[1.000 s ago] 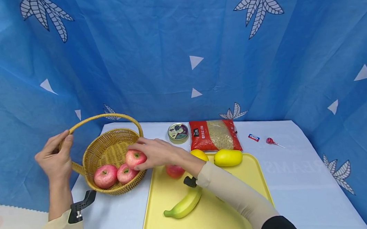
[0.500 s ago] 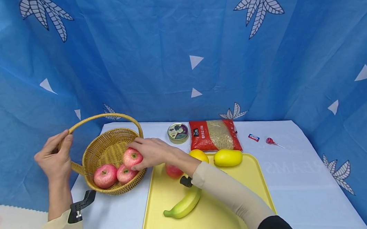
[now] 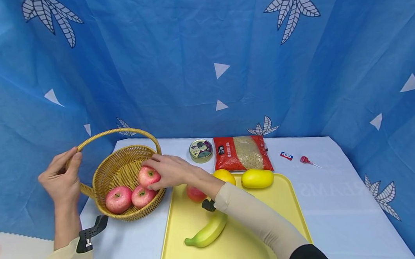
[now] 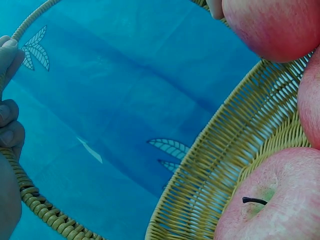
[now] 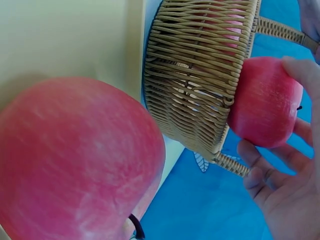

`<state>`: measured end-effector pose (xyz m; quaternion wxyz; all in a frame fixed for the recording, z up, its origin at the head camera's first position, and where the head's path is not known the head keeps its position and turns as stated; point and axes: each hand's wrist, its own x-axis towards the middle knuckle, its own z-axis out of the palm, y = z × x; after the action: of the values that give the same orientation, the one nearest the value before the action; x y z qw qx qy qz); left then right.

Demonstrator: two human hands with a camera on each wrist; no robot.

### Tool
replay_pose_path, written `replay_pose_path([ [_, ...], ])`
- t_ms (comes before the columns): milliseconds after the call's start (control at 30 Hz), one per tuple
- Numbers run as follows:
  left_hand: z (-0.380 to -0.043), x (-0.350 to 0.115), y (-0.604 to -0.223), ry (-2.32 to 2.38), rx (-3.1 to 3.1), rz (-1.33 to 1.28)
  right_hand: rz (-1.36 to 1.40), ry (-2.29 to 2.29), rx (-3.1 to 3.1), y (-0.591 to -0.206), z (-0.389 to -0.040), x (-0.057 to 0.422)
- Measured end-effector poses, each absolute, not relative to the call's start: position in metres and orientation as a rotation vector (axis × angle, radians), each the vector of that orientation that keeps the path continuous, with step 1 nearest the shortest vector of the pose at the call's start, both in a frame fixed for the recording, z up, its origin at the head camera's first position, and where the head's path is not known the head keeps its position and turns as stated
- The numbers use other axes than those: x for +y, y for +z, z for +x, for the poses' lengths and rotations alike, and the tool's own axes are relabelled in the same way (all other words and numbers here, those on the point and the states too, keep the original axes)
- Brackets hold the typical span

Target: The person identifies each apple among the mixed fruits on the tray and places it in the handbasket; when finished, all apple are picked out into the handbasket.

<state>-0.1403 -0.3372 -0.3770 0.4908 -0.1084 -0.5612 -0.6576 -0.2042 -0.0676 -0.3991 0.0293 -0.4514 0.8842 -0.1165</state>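
My left hand [image 3: 62, 178] grips the arched handle [image 3: 119, 131] of a wicker basket [image 3: 123, 171] on its left side. Two red apples, one [image 3: 119, 200] left and one [image 3: 142, 196] right, lie inside at the near side. Over the right-hand one, by the basket's right rim, my right hand [image 3: 172, 171] holds a third apple [image 3: 147, 176] between thumb and fingers. In the right wrist view this held apple [image 5: 265, 102] is against or just above the wicker rim; contact is hard to judge. Another apple [image 3: 196, 193] sits on the yellow tray [image 3: 177, 229], partly hidden by my right forearm.
A banana [image 3: 208, 232], an orange-yellow round fruit [image 3: 225, 176] and a yellow mango-like fruit [image 3: 257, 178] are on the tray. Behind it stand a round tin [image 3: 200, 150] and a red bag [image 3: 244, 154]. A small wrapped candy [image 3: 286, 156] and a lollipop [image 3: 308, 161] lie right.
My right hand has shifted a little left with the apple, farther over the basket, and nearly stopped in the last half second. The left hand keeps its grip on the handle.
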Motion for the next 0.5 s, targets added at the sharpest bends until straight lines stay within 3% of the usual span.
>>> replay_pose_path([
  [500, -0.1404, -0.3376, -0.378, -1.576, -1.381, -0.253, -1.378, -0.336, 2.78, -0.4051, -0.2081, -0.0736],
])
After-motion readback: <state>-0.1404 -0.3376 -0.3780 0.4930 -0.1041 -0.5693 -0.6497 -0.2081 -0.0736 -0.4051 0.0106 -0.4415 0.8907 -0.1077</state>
